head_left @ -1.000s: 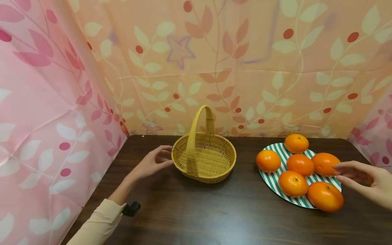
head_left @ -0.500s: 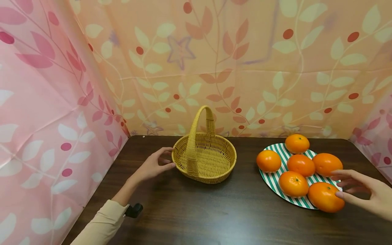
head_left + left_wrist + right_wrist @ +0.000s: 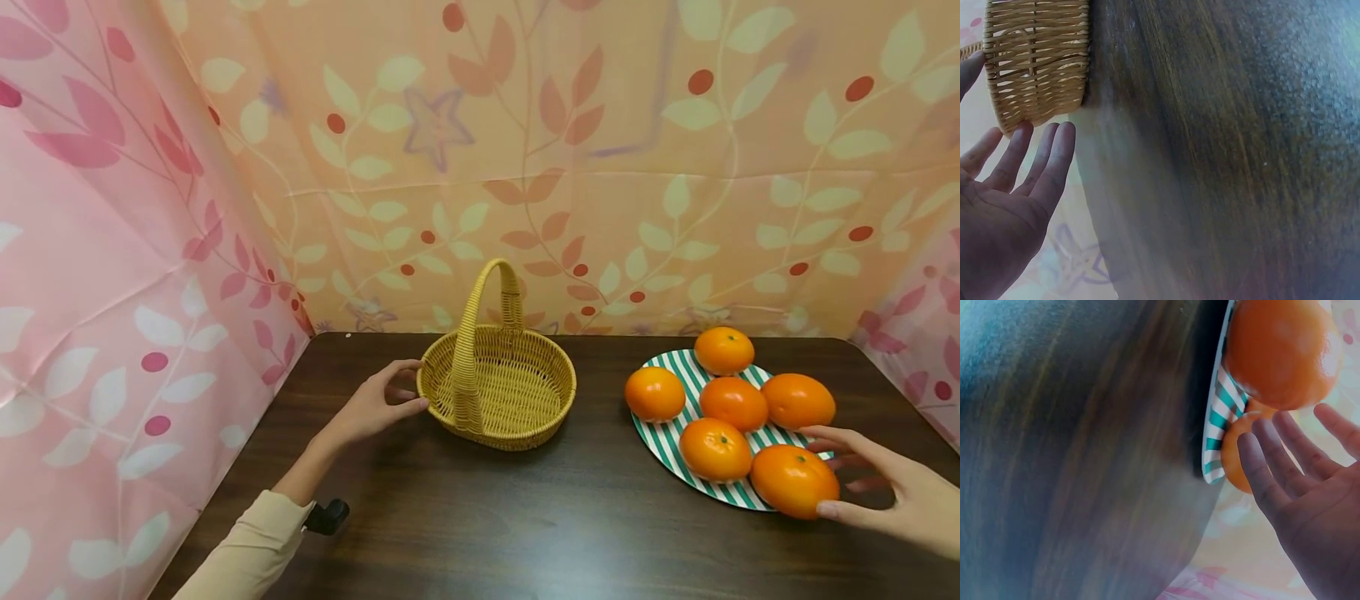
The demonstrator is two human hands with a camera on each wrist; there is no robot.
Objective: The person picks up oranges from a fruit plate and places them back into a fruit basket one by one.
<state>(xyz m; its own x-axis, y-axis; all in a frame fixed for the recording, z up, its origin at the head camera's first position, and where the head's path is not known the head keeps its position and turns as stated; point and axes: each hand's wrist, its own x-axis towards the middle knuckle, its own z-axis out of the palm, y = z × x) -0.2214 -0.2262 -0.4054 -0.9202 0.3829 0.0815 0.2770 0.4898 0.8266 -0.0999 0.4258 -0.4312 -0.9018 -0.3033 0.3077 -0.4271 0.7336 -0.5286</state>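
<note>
A yellow wicker basket (image 3: pixel 525 392) with an arched handle stands at the middle of the table. My left hand (image 3: pixel 378 404) is at its left side, fingers spread and loosely bent, fingertips right at the rim; the left wrist view shows the fingers (image 3: pixel 1054 162) beside the woven wall. At the right, my right hand (image 3: pixel 892 487) reaches round the right side of the nearest orange (image 3: pixel 795 482), thumb tip at its front edge and fingers behind. That orange lies on the rim of a green-and-white striped plate (image 3: pixel 660 450). In the right wrist view, the fingers (image 3: pixel 1260 469) are extended below the orange.
Several other oranges share the plate, among them one at the back (image 3: pixel 723 350) and one at the left (image 3: pixel 655 394). The dark wooden table (image 3: pixel 540 525) meets a floral curtain (image 3: pixel 600 167) at its back. A black wrist device (image 3: pixel 327 517) sits by the left sleeve.
My right hand has moved from the right-hand orange toward me, to the nearest orange at the plate's front. My left hand has shifted slightly at the basket's rim. Basket and oranges have stayed put.
</note>
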